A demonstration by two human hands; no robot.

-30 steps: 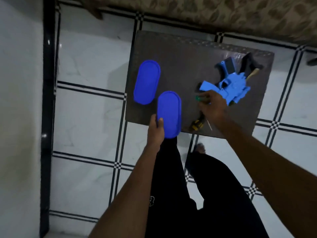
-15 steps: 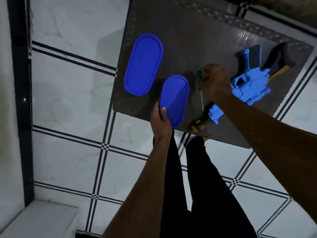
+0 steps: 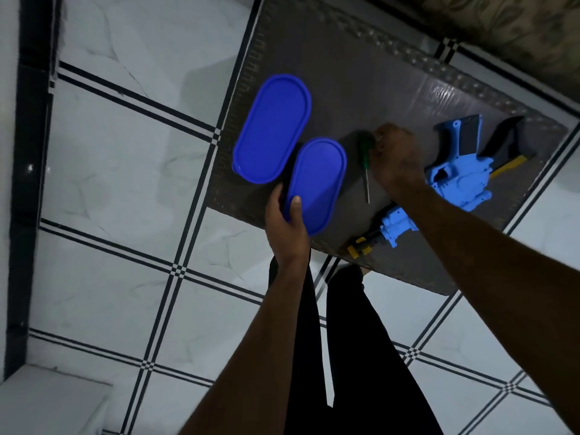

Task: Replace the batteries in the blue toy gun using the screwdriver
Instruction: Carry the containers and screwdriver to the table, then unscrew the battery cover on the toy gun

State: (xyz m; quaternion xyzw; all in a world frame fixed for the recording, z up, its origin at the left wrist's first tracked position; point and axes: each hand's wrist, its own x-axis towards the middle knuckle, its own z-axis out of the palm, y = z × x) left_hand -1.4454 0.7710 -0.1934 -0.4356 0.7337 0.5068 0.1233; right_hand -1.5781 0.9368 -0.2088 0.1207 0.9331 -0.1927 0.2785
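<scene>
The blue toy gun [image 3: 456,180] lies on the right side of a low dark table [image 3: 361,89], partly hidden under my right forearm; its muzzle end pokes out near the table's front edge. My right hand [image 3: 395,158] holds a green-handled screwdriver [image 3: 365,158] just left of the gun, its thin shaft pointing toward me. My left hand [image 3: 287,227] grips the near end of a blue oval container [image 3: 317,183] by its rim.
A second blue oval container [image 3: 271,128] lies beside the first, farther left. A black and yellow tool [image 3: 508,146] lies at the table's right end, and a yellow-tipped part [image 3: 357,248] shows by the front edge. White tiled floor surrounds the table; my dark-trousered legs [image 3: 329,356] stand below it.
My right hand has lifted the screwdriver from beside the gun and carried it left toward the nearer container. My left hand keeps its grip on that container.
</scene>
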